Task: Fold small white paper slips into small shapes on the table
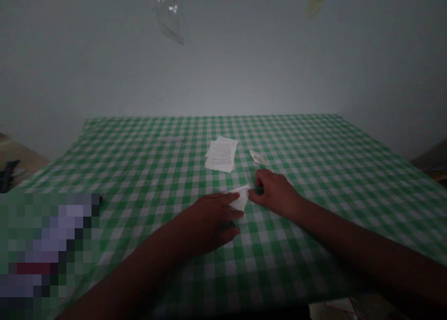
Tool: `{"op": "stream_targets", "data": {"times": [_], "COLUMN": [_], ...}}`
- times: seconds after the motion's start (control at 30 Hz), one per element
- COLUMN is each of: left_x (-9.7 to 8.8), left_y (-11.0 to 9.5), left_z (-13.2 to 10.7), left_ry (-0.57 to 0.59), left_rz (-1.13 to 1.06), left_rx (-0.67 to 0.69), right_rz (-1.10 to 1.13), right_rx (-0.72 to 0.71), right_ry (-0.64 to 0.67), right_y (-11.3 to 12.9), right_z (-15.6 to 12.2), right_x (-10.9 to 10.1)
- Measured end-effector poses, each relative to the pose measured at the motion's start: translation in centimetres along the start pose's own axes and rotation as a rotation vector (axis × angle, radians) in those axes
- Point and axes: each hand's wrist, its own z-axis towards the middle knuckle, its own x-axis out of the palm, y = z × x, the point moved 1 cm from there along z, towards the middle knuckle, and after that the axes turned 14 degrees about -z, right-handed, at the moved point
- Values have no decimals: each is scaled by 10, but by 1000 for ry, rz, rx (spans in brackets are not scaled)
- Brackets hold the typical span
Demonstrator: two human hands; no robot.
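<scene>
Head view, nearest first: our left hand [209,222] and right hand [275,194] meet low over a green-and-white gingham tablecloth [314,171], with a small, folded piece of white printed paper [241,200] between them. The fingers of our left hand lie across the paper's near side, and the fingertips of our right hand touch its right end. Both hands look partly curled, not wide open, but we cannot tell whether either one is truly pinching the paper or only resting on it.

The main risk lies in that light contact. If our fingers press unevenly, the thin paper could skid on the cloth, its fold could spring open, or a crease could land crooked. A hard tug between the hands could tear it. The dim light also makes the folded edges hard to read, so we could misjudge them.

Just beyond the grip and slightly left lies a loose stack of white printed sheets [221,154], with the top sheet askew. Beyond the grip to the right is a small scrap of white printed paper [257,157]. A careless sweep of a wrist could disturb either one.

As for containers, the closest thing we see is a clear plastic bag [168,12], hanging far above the grip against the grey wall [223,73]. We cannot make out anything inside it.
</scene>
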Motion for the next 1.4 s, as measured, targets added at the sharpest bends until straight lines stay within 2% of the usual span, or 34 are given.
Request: {"op": "stream_targets", "data": {"times": [0.1, 0.33, 0.6, 0.83, 0.93, 1.07, 1.2, 1.3, 1.4], "left_x": [1, -2, -2, -2, -3, 0, 2, 1, -2], "left_y": [2, -1, 0, 0, 0, 5, 16, 24, 29], "left_z": [-1, 0, 0, 1, 1, 0, 2, 4, 6], "left_ry": [-20, 7, -24, 27, 29, -16, -25, -22, -13], "left_rz": [-16, 0, -2, -4, 5, 4, 10, -15, -62], "left_rx": [3, 69, 55, 49, 15, 46, 38, 66, 98], "right_rz": [-9, 19, -17, 30, -8, -20, 16, 125, 210], "right_rx": [17, -131, -2, -139, -74, 8, 14, -56, -257], "right_ry": [-6, -24, -52, -26, -32, -50, -80, -127, -132], "right_y": [-4, 23, -2, 17, 7, -7, -6, -2, 3], "right_z": [4, -21, 2, -16, -8, 6, 4, -1, -6], "right_x": [0, -2, 1, 1, 2, 5, 4, -2, -10]}}
